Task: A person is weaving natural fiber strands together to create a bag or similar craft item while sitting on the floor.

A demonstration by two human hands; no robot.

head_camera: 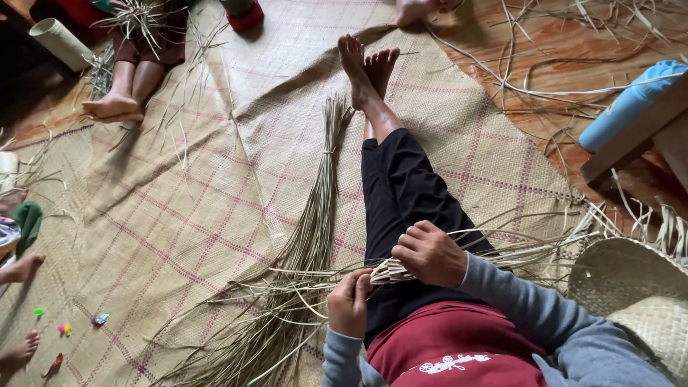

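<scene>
Straw strips (401, 269): lower ctr, gripped by both hands, left (349, 302) & right (430, 252) closed on them; mat (179, 215) below.

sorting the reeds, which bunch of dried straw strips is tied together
The long bundle of dried straw strips lying on the woven mat beside the outstretched leg; a band cinches it near its far end, unlike the loose strips elsewhere.

Under the hands (401, 276) lies a woven mat (179, 215), matt straw-coloured fibre with faded pink check lines and a coarse plaited grain. The strips (390, 271) gripped between both hands look dry, stiff and dull, like the long bundle (319, 215) just left of them. Right of the hands, the floor (573, 64) seems to be glossy reddish wood.
</scene>
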